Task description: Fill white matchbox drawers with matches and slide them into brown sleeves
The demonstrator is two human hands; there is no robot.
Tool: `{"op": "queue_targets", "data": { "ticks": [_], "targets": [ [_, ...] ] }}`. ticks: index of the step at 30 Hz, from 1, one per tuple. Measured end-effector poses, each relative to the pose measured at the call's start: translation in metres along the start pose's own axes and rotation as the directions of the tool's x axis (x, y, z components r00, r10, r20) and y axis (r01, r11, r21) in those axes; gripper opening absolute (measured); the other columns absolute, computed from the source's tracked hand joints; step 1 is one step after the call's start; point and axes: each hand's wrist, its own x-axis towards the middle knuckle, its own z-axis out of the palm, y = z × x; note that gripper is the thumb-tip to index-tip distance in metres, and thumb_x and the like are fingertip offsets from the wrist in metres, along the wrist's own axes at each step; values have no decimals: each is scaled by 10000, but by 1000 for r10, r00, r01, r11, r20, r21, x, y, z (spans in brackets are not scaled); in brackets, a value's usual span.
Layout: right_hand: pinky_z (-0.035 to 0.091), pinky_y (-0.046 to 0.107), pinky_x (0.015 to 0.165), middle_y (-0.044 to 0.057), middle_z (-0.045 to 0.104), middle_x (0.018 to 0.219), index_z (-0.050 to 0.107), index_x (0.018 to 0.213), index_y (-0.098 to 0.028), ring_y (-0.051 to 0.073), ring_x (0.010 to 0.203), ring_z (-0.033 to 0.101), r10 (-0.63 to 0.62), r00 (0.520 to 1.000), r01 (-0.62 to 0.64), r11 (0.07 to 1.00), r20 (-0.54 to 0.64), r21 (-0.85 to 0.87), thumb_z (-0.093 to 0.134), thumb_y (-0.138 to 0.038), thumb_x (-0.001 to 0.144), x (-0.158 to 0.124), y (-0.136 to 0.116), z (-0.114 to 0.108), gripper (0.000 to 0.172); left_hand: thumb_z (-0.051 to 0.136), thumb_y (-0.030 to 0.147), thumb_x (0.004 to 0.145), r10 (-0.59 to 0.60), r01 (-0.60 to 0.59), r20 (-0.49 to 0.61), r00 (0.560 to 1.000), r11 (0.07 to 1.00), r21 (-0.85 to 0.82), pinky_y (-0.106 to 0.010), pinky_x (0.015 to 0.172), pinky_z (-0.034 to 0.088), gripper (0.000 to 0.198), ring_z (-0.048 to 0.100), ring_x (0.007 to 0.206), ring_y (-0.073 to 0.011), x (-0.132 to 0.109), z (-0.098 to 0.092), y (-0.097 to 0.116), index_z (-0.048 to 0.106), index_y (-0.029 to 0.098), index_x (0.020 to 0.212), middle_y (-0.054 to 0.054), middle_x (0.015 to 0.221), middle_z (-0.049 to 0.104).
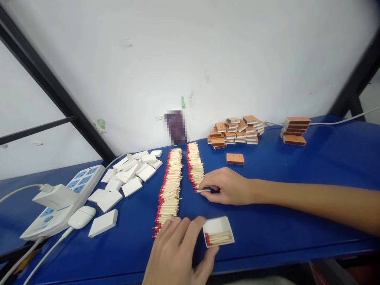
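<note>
At the near edge of the blue table, my left hand grips a white matchbox tray by its left end, thumb below and fingers above. Several red-tipped matches lie along the lower side inside it. My right hand is pinched on a match at the near end of the shorter match row. A longer match row runs to the left, its near end partly behind my left fingers. Red heads point left in both rows.
White tray pieces are heaped at left, beside a power strip with a charger and cables. Orange matchbox sleeves are piled at the back, one single sleeve in front. Another sleeve stack stands at right. A white wall rises behind.
</note>
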Motion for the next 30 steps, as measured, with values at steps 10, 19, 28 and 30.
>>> {"op": "queue_targets", "data": {
  "ticks": [10,19,28,30],
  "targets": [
    [333,232,589,-6,643,704,718,826,-144,102,606,529,39,999,-40,999,-23,-23,620,-197,863,0,0,0,118,620,324,938,0,0,2,1000,1000,4,-355,660,560,313,670,717,-225,0,-1,2,539,194,1211,-29,792,648],
    [292,256,586,-2,611,700,702,773,-158,106,617,497,33,999,-36,995,-41,-93,561,-195,904,-1,0,0,196,621,313,938,11,-11,6,1000,1000,-22,-351,632,555,310,663,694,-218,1,-1,1,541,184,1207,-24,786,640],
    [309,271,611,11,597,709,731,848,-172,130,631,496,10,1000,-6,990,24,-139,503,-226,958,-2,-2,-2,259,620,310,933,3,-2,28,1000,1000,-16,-331,622,549,316,678,720,-221,1,-3,1,537,192,1214,-27,795,652],
    [314,272,615,17,611,724,735,874,-172,133,639,506,5,1000,-1,991,30,-135,497,-230,963,-2,-2,-2,261,624,317,930,2,-2,27,1000,1000,-15,-334,617,550,321,680,725,-226,1,-2,1,536,193,1213,-28,795,650]
  ]
}}
